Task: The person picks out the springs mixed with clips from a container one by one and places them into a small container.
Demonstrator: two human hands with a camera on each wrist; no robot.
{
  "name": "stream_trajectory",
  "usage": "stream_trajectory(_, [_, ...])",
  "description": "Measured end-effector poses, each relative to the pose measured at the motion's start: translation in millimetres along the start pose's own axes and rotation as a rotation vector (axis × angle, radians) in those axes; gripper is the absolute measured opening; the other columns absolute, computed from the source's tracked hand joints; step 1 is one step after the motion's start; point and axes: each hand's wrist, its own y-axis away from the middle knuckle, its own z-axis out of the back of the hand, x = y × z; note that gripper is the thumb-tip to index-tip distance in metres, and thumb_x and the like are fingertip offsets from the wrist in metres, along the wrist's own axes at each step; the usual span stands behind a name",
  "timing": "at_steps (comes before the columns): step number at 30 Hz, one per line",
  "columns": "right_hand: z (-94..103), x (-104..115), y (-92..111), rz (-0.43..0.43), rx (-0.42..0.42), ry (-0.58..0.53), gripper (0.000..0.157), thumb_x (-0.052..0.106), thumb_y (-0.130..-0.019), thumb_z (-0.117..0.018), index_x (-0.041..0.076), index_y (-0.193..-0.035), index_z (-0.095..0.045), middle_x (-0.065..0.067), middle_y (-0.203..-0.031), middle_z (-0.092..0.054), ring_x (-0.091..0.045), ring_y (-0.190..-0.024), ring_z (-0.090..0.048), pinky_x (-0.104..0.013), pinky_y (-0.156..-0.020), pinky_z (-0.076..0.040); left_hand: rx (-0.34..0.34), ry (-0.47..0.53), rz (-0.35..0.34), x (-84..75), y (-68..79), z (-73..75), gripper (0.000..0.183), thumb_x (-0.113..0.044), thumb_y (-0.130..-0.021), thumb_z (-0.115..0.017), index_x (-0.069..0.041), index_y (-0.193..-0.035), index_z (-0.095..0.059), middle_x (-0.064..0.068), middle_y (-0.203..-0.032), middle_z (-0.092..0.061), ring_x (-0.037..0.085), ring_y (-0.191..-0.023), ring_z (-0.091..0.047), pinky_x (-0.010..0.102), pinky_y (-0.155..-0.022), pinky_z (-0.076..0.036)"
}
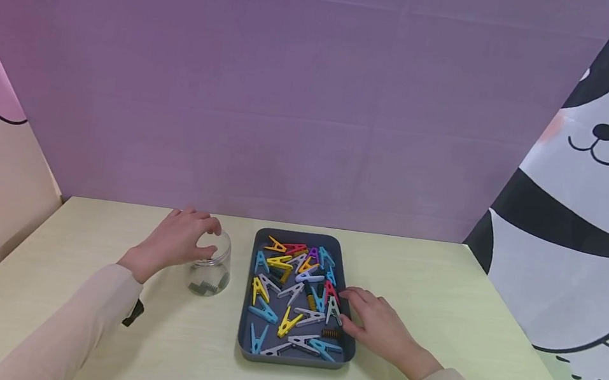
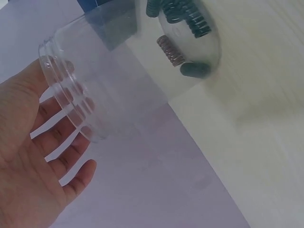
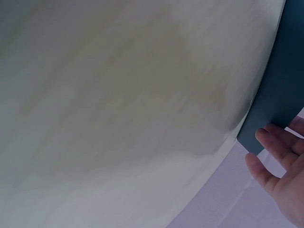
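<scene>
My left hand [image 1: 176, 240] is over the mouth of a clear plastic jar [image 1: 216, 273], its thumb and fingers spread apart. In the left wrist view the fingertips show through the jar's threaded rim [image 2: 61, 95], with nothing between them. Dark green springs [image 2: 197, 21] and one brownish spring [image 2: 170, 51] lie at the jar's bottom. At the grey tray [image 1: 293, 362], my right hand [image 1: 381, 328] has its fingertips right at the right-hand rim, fingers loosely bent. Inside lie several colored clothespins, such as a yellow clothespin [image 1: 288, 324], and loose springs, among them a brown spring [image 1: 330, 333].
Both stand on a pale wooden table [image 1: 191, 348], the jar left of the tray with a strip of tabletop between. A purple cloth [image 1: 293, 99] hangs behind the table's far edge. A panda-print panel [image 1: 585, 208] stands at the right.
</scene>
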Motion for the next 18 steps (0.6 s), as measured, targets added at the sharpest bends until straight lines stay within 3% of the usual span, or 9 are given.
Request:
stream_trajectory(6, [-0.4, -0.8, -0.1, 0.004, -0.005, 0.000, 0.039, 0.031, -0.083, -0.061, 0.009, -0.115, -0.057, -0.009, -0.119, -0.058, -0.024, -0.109, -0.056, -0.042, -0.084, -0.047, -0.018, 0.007, -0.004, -9.6, -3.8, 2.7, 0.029, -0.031, -0.078, -0.070, -0.016, -0.102, -0.065, 0.001, -0.102, -0.064, 0.024, -0.097, -0.051, 0.043, -0.085, -0.041])
stream_trajectory(18, [-1.6, -1.8, -0.3, 0.009, -0.009, 0.001, 0.038, 0.031, -0.083, -0.061, 0.009, -0.115, -0.057, -0.008, -0.118, -0.059, -0.023, -0.108, -0.056, -0.042, -0.084, -0.047, -0.056, -0.005, -0.095, -35.1, -6.3, -2.8, 0.028, -0.032, -0.079, -0.067, -0.019, -0.103, -0.064, -0.002, -0.102, -0.063, 0.021, -0.096, -0.052, 0.043, -0.087, -0.041])
